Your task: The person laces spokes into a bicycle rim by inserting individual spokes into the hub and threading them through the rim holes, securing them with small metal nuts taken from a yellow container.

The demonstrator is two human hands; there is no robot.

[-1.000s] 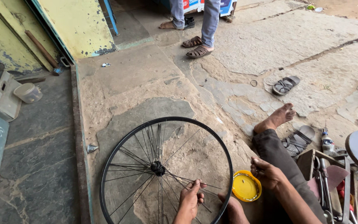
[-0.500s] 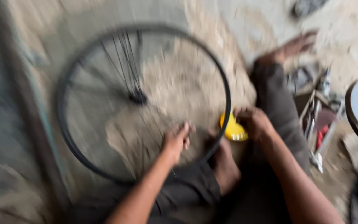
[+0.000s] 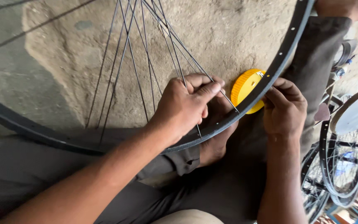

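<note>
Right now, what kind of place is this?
Probably a bicycle repair spot on bare ground: a black spoked wheel rim, more spoked bicycle wheels stacked nearby, and a round yellow plastic tub.

The wheel rim (image 3: 245, 105) looks like black-painted metal, smooth with a dull sheen and small drilled holes. The spokes (image 3: 162, 45) are thin dark wire, faintly glossy. Beside the rim, the round yellow lid (image 3: 245, 85) is bright plastic with a ribbed edge. The floor (image 3: 228, 33) is rough, pitted concrete, matt and dusty. The trousers (image 3: 212, 195) are dark matt cloth. At the right, a pale disc (image 3: 355, 110) seems smooth metal
</note>
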